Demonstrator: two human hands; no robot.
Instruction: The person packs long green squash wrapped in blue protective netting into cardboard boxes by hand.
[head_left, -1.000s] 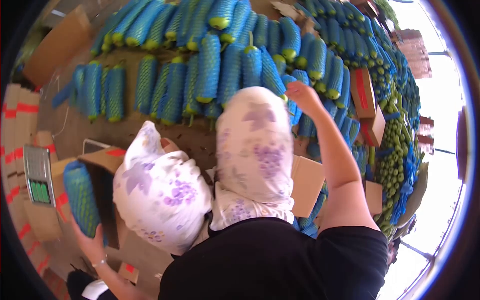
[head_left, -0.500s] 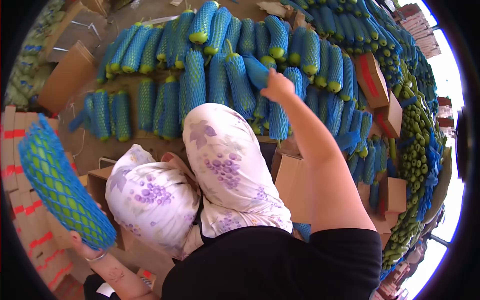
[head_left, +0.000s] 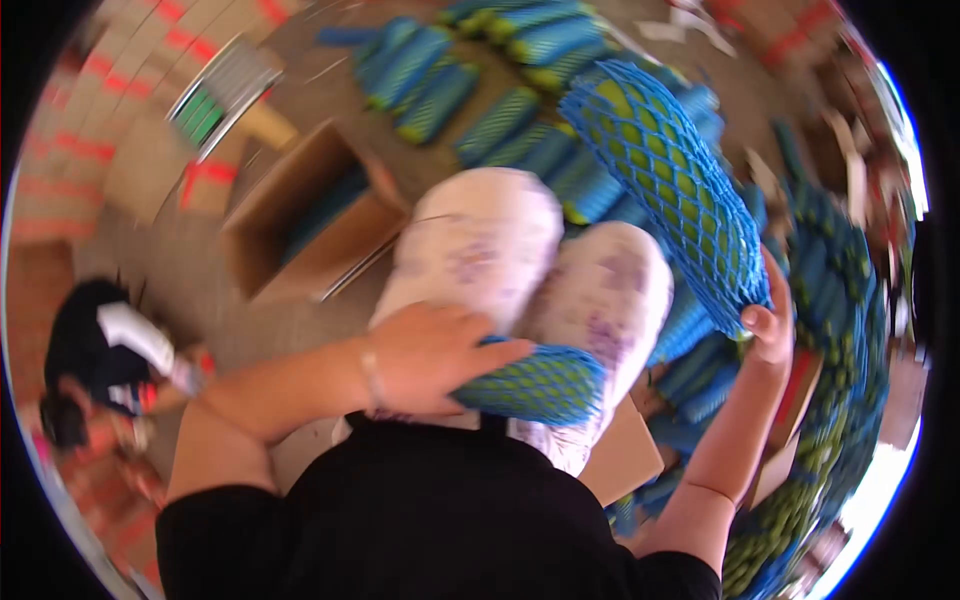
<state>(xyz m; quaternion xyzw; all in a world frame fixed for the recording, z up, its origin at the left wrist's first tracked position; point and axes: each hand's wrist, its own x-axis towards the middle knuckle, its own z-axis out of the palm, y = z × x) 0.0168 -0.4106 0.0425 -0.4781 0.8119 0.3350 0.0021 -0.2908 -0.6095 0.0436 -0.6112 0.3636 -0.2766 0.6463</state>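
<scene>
My right hand (head_left: pixel 772 318) is wrapped round the lower end of a long green gourd (head_left: pixel 672 185) in a blue foam net, raised at a tilt beyond my right knee. A second netted gourd (head_left: pixel 545 385) lies across my lap. My left hand (head_left: pixel 425 352) grips its left end from above, with the thumb over the net. Beyond my knees, several more netted gourds (head_left: pixel 500 125) lie in rows on the floor, blurred by motion.
Left of my knees stands an open cardboard box (head_left: pixel 310 215) with something blue inside. A metal-framed stool (head_left: pixel 225 95) is behind it. Another person (head_left: pixel 100 350) is at the far left, near stacked boxes (head_left: pixel 75 150). A carton (head_left: pixel 625 455) sits by my right thigh.
My view has swung left. My right hand has come back from the rows and now holds a raised gourd. My left hand has moved from the far left to a gourd on my lap.
</scene>
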